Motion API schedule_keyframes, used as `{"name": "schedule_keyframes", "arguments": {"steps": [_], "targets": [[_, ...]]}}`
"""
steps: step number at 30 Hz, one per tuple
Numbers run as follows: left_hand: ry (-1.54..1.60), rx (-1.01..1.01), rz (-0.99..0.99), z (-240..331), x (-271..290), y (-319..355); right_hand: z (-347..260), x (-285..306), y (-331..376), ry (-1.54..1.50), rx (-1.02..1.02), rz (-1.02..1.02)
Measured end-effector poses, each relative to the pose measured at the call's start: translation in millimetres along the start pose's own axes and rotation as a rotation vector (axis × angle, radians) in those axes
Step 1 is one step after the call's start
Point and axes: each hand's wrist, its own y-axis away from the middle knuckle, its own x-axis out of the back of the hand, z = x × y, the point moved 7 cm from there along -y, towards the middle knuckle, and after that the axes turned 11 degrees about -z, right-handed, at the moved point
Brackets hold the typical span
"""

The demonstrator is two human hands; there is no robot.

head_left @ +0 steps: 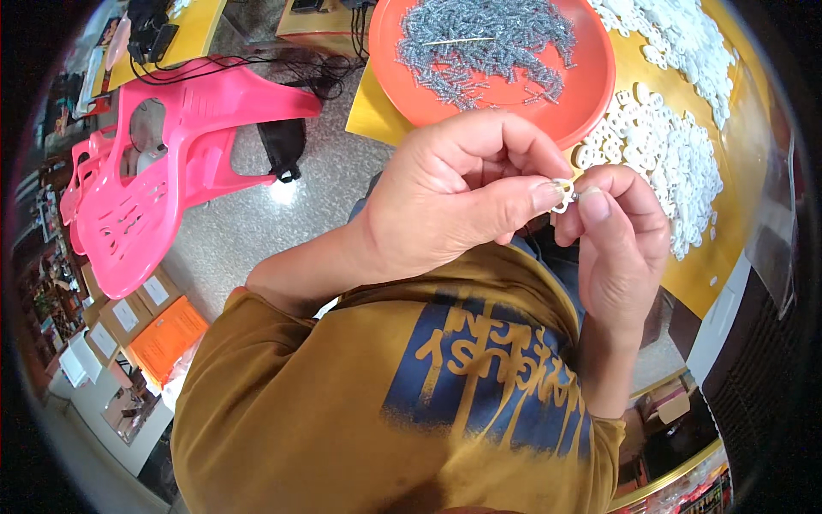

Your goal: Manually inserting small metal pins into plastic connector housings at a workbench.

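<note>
My left hand [454, 184] pinches a small white plastic part [562, 197] with a looped, open shape between thumb and fingers. Right beside it, the thumb and fingers of my right hand [623, 248] are pressed together at the part's edge. A tiny greyish bit shows at those fingertips, too small to name. Beyond both hands is a round orange-red basin [592, 56] holding a heap of small metal springs [479, 47]. A thin stick-like piece [460, 40] lies across the springs. Many similar white plastic parts [659, 163] are piled to the right of the basin.
The basin and parts rest on a yellow tabletop [695, 278]. More white pieces [685, 43] lie at the far right, near clear plastic sheeting [775, 206]. On the left are a pink plastic chair [205, 120], black cables [330, 73], cardboard boxes [124, 317] and an orange packet [169, 338].
</note>
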Motion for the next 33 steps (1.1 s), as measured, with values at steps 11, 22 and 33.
{"name": "schedule_keyframes", "arguments": {"steps": [11, 22, 33], "targets": [[-0.008, 0.015, 0.036, -1.3, 3.1, 1.2, 0.1, -1.0, 0.2, 0.083, -0.030, 0.031], [-0.076, -0.015, 0.013, -3.2, 6.4, 4.2, -10.7, -6.0, 3.2, 0.443, 0.106, 0.060], [0.016, -0.039, 0.054, -10.8, 5.3, 3.0, -0.4, -6.6, 8.1, 0.244, 0.049, 0.139]]}}
